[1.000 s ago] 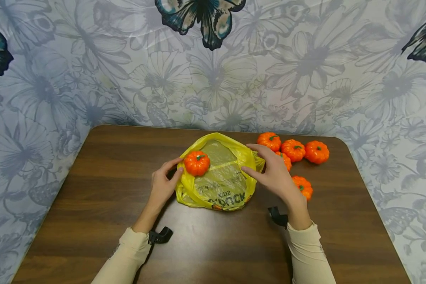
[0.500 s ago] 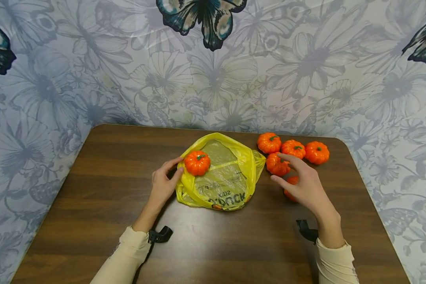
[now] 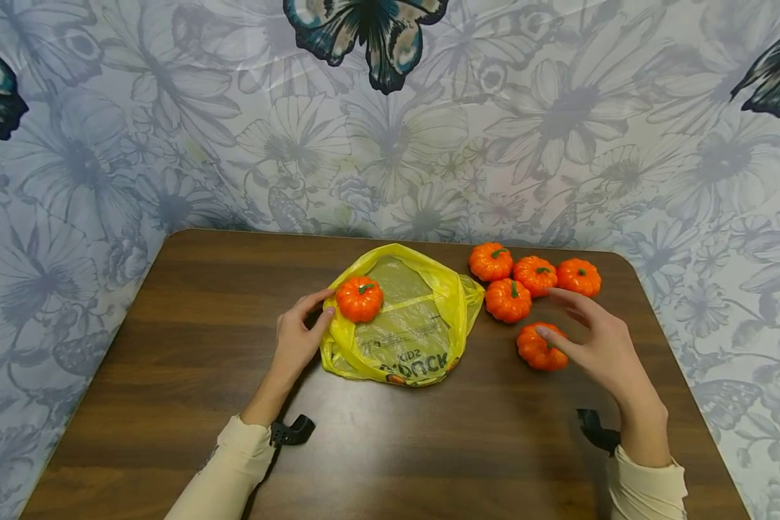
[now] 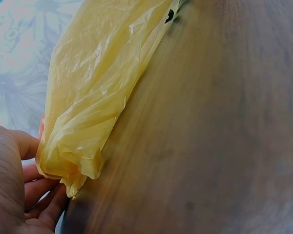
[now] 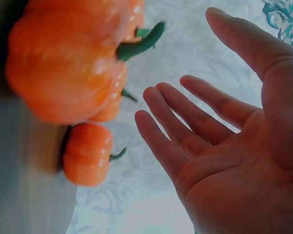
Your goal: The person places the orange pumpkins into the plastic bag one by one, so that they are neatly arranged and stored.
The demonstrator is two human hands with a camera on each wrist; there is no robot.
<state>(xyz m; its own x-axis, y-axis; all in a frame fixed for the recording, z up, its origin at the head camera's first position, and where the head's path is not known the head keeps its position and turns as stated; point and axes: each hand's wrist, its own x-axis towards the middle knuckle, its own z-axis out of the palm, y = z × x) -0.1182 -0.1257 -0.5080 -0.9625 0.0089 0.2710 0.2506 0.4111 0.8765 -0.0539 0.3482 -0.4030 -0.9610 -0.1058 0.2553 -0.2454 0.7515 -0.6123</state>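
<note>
A yellow plastic bag (image 3: 406,325) with dark printing lies in the middle of the table, its mouth spread wide. One small orange toy pumpkin (image 3: 360,299) with a green stem sits at the left side of that mouth. My left hand (image 3: 301,328) holds the bag's left edge; in the left wrist view its fingers are beside the crumpled yellow plastic (image 4: 88,112). To the right, my right hand (image 3: 601,347) hovers with spread fingers near a front pumpkin (image 3: 538,348). The right wrist view shows the palm (image 5: 224,170) holding nothing, with a large-looking pumpkin (image 5: 63,63) close by.
More pumpkins stand at the back right: one by the bag's handle (image 3: 508,300), others behind it, among them a far right pumpkin (image 3: 578,277). The brown wooden table (image 3: 390,462) ends at a wall (image 3: 390,166) covered with flowers and butterflies.
My right hand has left the bag's right side and moved right, over to the front pumpkin, uncovering other pumpkins. The left hand and the bag have stayed put.
</note>
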